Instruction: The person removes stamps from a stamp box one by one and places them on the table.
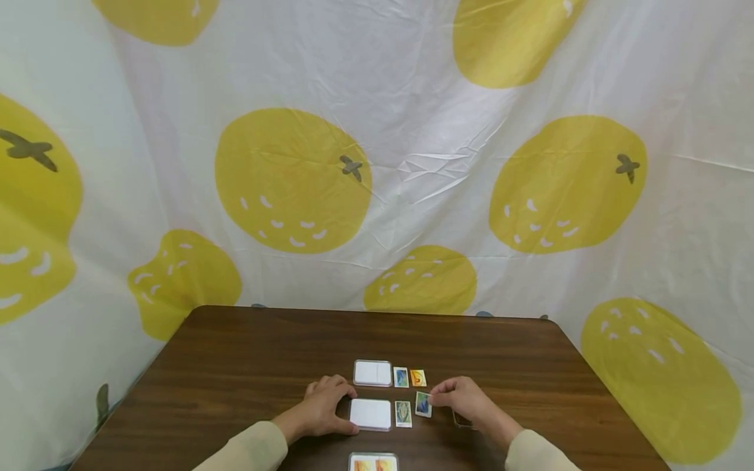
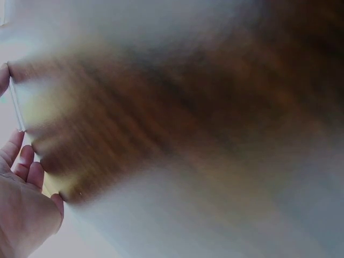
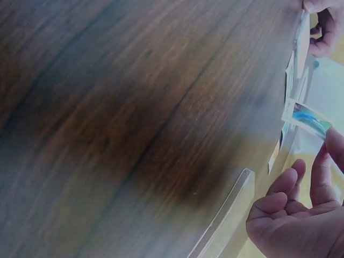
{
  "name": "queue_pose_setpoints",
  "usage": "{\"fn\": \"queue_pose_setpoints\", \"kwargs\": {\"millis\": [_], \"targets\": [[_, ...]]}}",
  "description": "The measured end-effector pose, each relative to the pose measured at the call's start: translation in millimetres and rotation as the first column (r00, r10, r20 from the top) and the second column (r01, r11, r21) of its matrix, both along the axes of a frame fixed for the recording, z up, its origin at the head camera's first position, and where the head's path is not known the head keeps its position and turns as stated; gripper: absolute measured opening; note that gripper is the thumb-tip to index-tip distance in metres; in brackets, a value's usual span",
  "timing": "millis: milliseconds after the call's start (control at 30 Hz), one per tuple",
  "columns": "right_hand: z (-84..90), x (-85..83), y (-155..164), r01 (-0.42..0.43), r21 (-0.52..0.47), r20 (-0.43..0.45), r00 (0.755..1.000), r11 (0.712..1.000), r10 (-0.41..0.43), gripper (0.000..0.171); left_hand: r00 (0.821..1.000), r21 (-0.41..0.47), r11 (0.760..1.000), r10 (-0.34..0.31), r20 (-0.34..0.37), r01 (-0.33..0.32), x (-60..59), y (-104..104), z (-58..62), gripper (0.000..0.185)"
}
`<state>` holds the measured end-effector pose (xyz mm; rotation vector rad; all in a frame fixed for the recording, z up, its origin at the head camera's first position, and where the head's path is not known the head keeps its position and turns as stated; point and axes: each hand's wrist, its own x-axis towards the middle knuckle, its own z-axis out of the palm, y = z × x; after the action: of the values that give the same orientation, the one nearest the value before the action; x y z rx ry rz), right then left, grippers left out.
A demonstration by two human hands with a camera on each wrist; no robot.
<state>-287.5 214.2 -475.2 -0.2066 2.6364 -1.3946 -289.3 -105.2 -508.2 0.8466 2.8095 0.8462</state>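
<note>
The right hand (image 1: pixel 468 402) pinches a small blue-green picture card (image 1: pixel 423 403) by its edge, just right of a greenish card (image 1: pixel 403 413) flat on the brown wooden table (image 1: pixel 235 366). Judged from this, lowering it level and square beside that neighbour suits best, while the left hand (image 1: pixel 324 409) grips the white-filled clear card case (image 1: pixel 370 414) steady.

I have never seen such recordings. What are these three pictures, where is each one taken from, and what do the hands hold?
No machine here: a person works with bare hands at a brown table. The wide picture comes from a camera on the head; the two close, blurry ones come from cameras on each wrist. On the table lie clear card cases and small picture cards. The left hand holds the near case by its edge. The right hand has one small card in a fingertip grip. A clear lid lies beside that hand.
</note>
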Motion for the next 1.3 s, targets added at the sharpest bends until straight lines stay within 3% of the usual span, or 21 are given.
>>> {"fn": "queue_pose_setpoints", "kwargs": {"millis": [167, 300, 533, 800, 1067, 1300], "targets": [[3.2, 1.4, 0, -0.004, 0.020, 0.069, 0.998, 1.000, 0.002, 0.014, 1.000, -0.001, 1.000, 0.003, -0.004, -0.003, 2.0, 0, 1.7, 0.055], [2.4, 0.8, 0, 0.004, 0.052, 0.065, 0.998, 0.999, -0.008, 0.014, 1.000, 0.001, 1.000, 0.003, -0.005, -0.003, 1.9, 0, 1.7, 0.055], [-2.1, -1.7, 0, 0.027, 0.082, 0.004, 1.000, 0.996, -0.028, 0.011, 1.000, -0.001, 1.000, 0.002, -0.010, -0.002, 0.4, 0, -0.4, 0.055], [-4.2, -2.0, -4, 0.005, 0.209, -0.079, 0.997, 0.978, 0.012, 0.010, 1.000, 0.003, 1.000, -0.001, -0.009, 0.001, 0.8, -1, 0.7, 0.054], [-11.9, -2.6, -8, 0.023, 0.310, -0.206, 0.978, 0.950, 0.044, 0.012, 1.000, 0.000, 1.000, -0.001, -0.010, 0.001, 1.7, 0, 1.9, 0.054], [-13.2, -2.2, -11, 0.038, 0.353, -0.240, 0.969, 0.935, 0.051, 0.012, 1.000, -0.002, 1.000, -0.001, -0.005, 0.001, 1.6, 0, 2.3, 0.054]]}}
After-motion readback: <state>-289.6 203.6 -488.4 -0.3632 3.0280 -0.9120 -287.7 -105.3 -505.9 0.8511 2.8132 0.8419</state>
